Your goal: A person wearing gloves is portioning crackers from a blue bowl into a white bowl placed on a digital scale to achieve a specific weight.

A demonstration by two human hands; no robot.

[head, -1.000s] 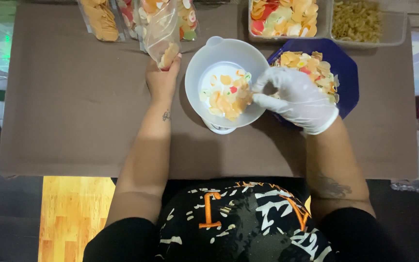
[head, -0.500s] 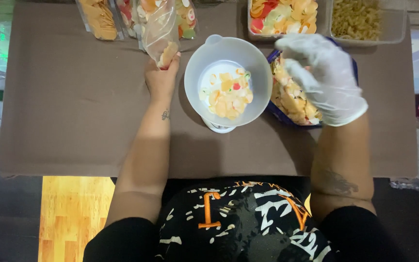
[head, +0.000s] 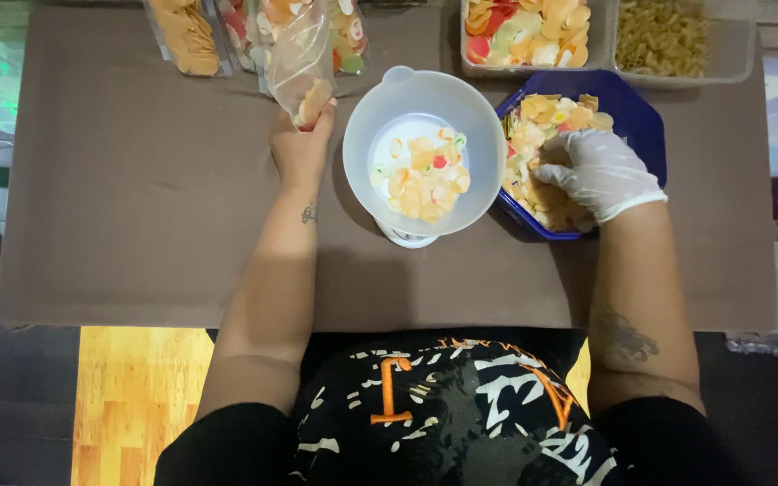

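Head view, looking straight down on a brown-covered table (head: 137, 198): the left hand (head: 302, 144), bare, sits left of centre with its fingers closed around the neck of a clear plastic bag (head: 297, 67) that holds a few orange chips at its bottom, the bag standing up toward the top of the frame; just right of it a white bowl (head: 423, 148) rests on a small white scale base (head: 404, 238), with round crackers in orange, cream and red lying loose in its middle; touching the bowl's right side is a blue tray (head: 632, 112) heaped with the same crackers, and the right hand (head: 594, 173), in a white glove, lies on that heap, fingers curled and pressed together into the pile, whether pinching any I cannot tell; along the upper edge stand clear tubs of crackers (head: 533, 27) and of pale pasta shapes (head: 668, 36), plus filled bags (head: 186, 36) at upper left. As I see it, the bowl perches on a narrow base, so a nudge from either wrist could tip it; the bag's mouth looks slack, so crackers might miss it; a hard squeeze could crush them.
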